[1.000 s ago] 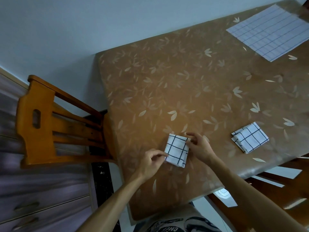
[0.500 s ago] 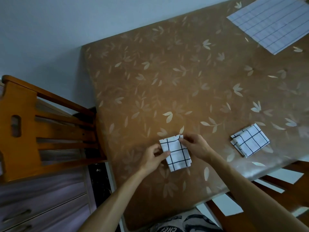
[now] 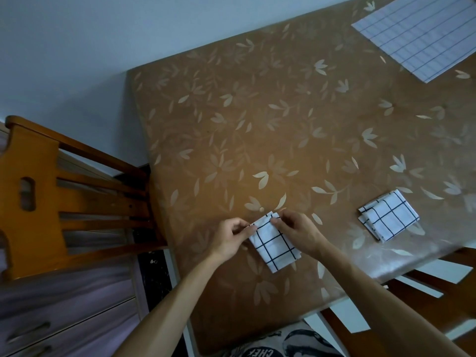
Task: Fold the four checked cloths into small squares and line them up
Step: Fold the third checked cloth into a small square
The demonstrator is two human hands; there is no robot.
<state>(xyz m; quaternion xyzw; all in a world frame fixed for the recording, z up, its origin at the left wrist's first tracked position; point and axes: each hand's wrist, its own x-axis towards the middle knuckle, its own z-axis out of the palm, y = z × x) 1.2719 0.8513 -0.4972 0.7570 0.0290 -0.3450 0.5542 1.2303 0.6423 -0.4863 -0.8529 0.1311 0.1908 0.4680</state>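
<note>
**Cloth in hand near its last fold; one square done**

Both hands pinch the far edge of the small cloth (image 3: 277, 247), which lies near the table's (image 3: 257, 124) front edge. The left hand (image 3: 229, 239) is at its left corner, the right hand (image 3: 300, 233) at its right. From the grip the cloth runs towards the person, long axis near-to-far and slightly skewed. A folded square (image 3: 389, 216) lies well apart to the right, nearer the right hand. A flat cloth (image 3: 419, 32) lies far right. No containers seen.
</note>
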